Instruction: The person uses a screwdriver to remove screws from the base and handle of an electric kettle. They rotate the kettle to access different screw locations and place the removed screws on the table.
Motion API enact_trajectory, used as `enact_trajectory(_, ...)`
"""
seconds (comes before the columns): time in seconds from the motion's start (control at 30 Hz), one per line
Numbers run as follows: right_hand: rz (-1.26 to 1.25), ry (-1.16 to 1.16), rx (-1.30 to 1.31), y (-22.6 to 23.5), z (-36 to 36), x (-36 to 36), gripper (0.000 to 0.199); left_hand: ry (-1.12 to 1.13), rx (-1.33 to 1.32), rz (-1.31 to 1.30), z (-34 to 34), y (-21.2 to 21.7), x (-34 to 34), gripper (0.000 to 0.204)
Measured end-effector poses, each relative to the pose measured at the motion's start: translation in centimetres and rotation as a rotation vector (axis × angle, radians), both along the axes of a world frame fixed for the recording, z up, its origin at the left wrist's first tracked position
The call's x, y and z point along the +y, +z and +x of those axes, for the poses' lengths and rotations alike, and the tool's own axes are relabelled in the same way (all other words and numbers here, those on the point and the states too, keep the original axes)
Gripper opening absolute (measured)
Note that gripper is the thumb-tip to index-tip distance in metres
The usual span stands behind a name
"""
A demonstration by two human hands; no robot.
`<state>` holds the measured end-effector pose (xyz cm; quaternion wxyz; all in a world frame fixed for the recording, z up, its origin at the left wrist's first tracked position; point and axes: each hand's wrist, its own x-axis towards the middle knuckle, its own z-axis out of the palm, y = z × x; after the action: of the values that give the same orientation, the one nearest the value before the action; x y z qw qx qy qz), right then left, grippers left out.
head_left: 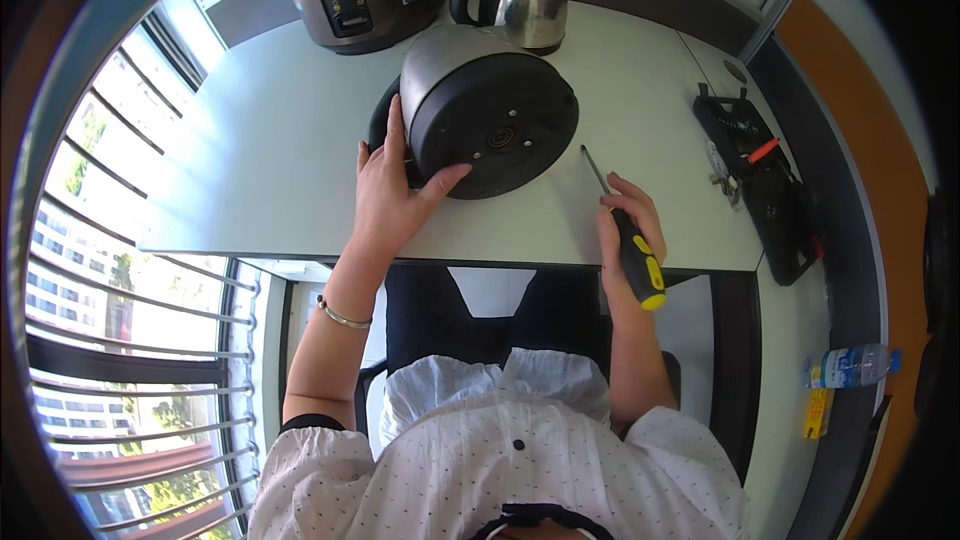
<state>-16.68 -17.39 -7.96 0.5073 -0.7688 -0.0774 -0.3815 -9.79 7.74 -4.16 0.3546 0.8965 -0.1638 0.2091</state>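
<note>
From afar I've got the left hand (pixel 392 190) clamped on a tilted kettle (pixel 520 155) over the desk (pixel 265 165), the right hand (pixel 640 222) (well apart) curled round a screwdriver (pixel 641 270), tip near the base.

The worktop (pixel 290 170) lay before the person (pixel 500 440), with the window (pixel 130 330) to its left. Along the back, the rice cooker (pixel 380 15) stood on the left and the upright kettle (pixel 537 8) just to its right. In front of them, near the middle, the tipped kettle (pixel 480 90) had its base toward the person, with the left hand (pixel 388 192) at its left side. To its right, the right hand (pixel 640 215) held the screwdriver (pixel 638 255), tip near that kettle. Farther right lay the open tool case (pixel 775 215), a small tool (pixel 764 150) across it. At the far right, nearer the person, was the plastic bottle (pixel 848 367), beside a small packet (pixel 817 415).
</note>
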Motion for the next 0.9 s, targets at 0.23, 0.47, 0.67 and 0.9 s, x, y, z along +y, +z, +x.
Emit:
enact_trajectory(0.23,0.073,-0.012,0.020,-0.2,0.1,0.3,0.025,-0.089,0.090,-0.009,1.6,1.5,0.0,0.093)
enact_trajectory(0.47,0.196,0.023,-0.028,0.4,-1.4,-0.1,0.020,-0.113,0.039,-0.138,1.9,-0.2,-0.7,0.091)
enact_trajectory(0.67,0.138,0.315,-0.240,2.2,-3.4,0.4,0.020,-0.046,-0.021,-0.083,1.0,-0.2,-1.0,0.088)
enact_trajectory(0.9,0.005,0.461,-0.298,3.0,-2.5,2.6,0.027,-0.019,-0.069,-0.033,0.9,-0.4,-1.0,0.087)
